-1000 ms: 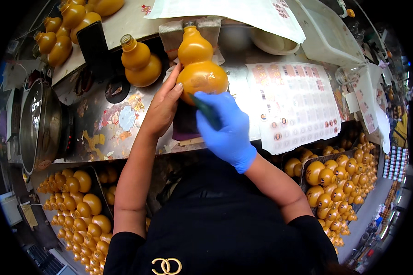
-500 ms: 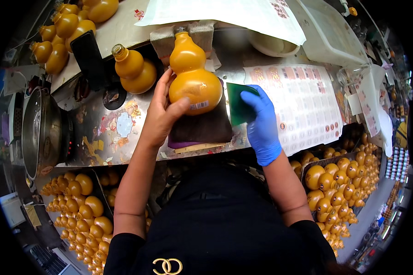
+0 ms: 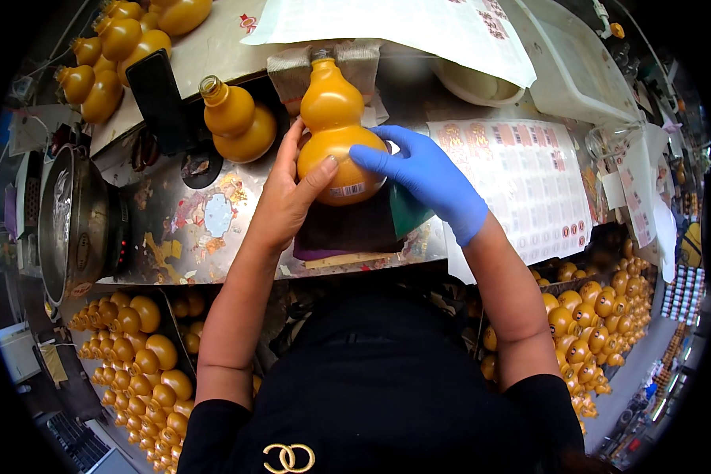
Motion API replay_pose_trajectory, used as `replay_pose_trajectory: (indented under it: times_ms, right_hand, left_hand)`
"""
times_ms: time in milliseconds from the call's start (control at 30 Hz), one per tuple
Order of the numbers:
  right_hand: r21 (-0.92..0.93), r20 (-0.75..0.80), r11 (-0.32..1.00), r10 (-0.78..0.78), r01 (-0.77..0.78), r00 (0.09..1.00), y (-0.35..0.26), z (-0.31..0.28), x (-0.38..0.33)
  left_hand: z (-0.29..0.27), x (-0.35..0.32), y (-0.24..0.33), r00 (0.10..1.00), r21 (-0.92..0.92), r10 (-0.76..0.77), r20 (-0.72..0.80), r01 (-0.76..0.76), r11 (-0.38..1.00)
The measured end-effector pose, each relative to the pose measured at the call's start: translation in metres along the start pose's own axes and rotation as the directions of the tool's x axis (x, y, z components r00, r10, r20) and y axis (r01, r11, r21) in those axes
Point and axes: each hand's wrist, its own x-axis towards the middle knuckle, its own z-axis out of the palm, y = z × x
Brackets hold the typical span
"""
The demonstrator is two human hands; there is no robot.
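Two hands: both on one bottle; clock directions run from its waist, 12 being away from the person.
Bottle (image 3: pixel 332 125): orange, double-bulbed, its neck toward 12 against a padded rest (image 3: pixel 287 77), the lower bulb toward 6 above a dark cloth (image 3: pixel 341 229).
Left hand (image 3: pixel 286 189): bare, at 7 to 8 o'clock; fingers curved round the lower bulb's side, thumb laid over its front, opened only as far as the bulb's width.
Right hand (image 3: pixel 434 178): blue-gloved, at 4 o'clock; similarly spread round the other side, thumb on the front.
Sticker (image 3: pixel 347 189): small, with a barcode, on the lower bulb toward 6, below the left thumb.
Green sheet (image 3: pixel 408 212): at 4 to 5 o'clock, partly under the gloved palm; I cannot tell whether it is gripped.
Label sheet (image 3: pixel 521 189): between 3 and 4.
Spare bottle (image 3: pixel 242 141): at 9, standing apart from the left hand.
Pan (image 3: pixel 71 229): at 8, well apart.
Step at the bottle: apparently steadying the bulb two-handed, thumbs pressing its front.
Next move: would seem to call for even support from both sides, fingertips clear of the sticker's edges.
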Motion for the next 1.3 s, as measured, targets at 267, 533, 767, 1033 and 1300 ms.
replay_pose_trajectory:
  times_ms: [267,533,767,1033,1300]
  right_hand:
    - [0.035,0.004,0.999,-0.034,0.033,0.999,0.008,-0.001,0.005]
    - [-0.165,0.008,0.986,0.010,-0.009,1.000,0.003,-0.002,0.008]
    - [0.624,0.101,0.729,0.284,-0.283,0.953,0.026,-0.024,-0.011]
    - [0.101,-0.185,0.994,0.049,-0.030,0.981,0.014,0.024,-0.025]
    - [0.696,-0.038,0.715,0.127,-0.065,0.991,0.037,-0.003,-0.026]
  left_hand:
    - [-0.004,0.004,-0.004,0.998,-0.128,-0.056,-0.008,0.054,0.990]
    - [0.006,0.012,0.000,0.999,0.044,0.006,-0.053,-0.004,0.999]
    - [-0.003,0.016,0.006,0.993,-0.112,-0.110,-0.045,0.104,0.988]
    - [-0.002,-0.005,-0.005,1.000,0.057,0.007,0.019,-0.008,0.998]
    - [-0.016,-0.004,-0.013,0.996,-0.164,-0.014,0.088,0.029,0.986]
